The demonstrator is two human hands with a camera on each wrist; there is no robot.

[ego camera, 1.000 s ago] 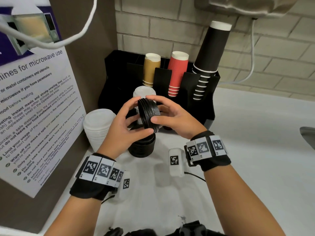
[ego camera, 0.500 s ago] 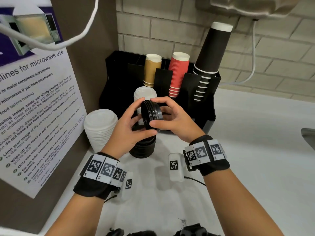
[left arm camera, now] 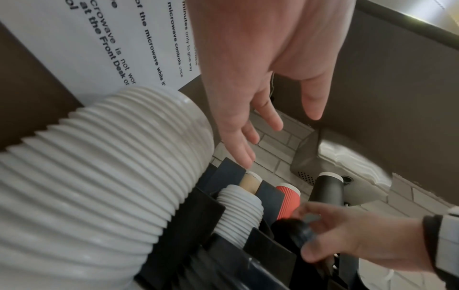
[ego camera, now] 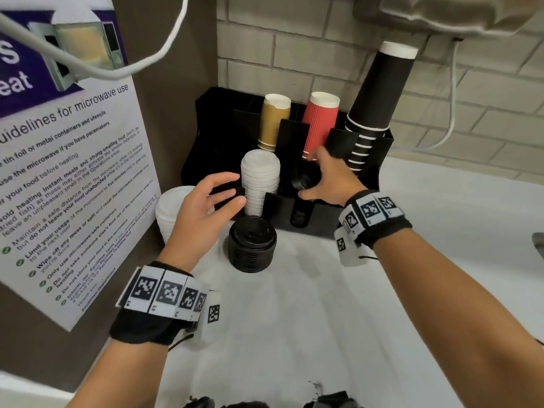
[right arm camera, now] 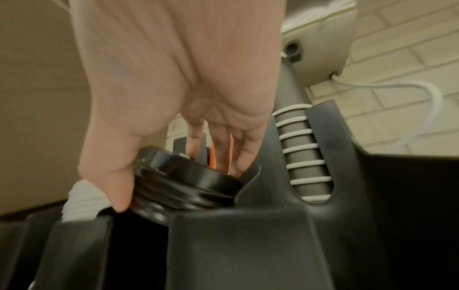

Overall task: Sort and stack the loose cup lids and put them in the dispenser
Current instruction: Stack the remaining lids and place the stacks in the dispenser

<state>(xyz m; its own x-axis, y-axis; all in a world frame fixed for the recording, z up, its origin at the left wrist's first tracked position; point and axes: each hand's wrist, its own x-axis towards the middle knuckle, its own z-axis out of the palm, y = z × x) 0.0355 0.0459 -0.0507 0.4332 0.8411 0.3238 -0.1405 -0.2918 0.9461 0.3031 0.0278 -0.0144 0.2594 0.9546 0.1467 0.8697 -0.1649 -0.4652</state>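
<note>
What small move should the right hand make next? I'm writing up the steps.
Probably lower the small stack of black lids straight into the dispenser slot under it, then let go: the right hand pinches it tilted at the slot's mouth, not yet seated.

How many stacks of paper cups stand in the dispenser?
3. The tan cup stack at the back left, the red ribbed cup stack beside it, and the tall black cup stack at the right. Others may be hidden.
</note>
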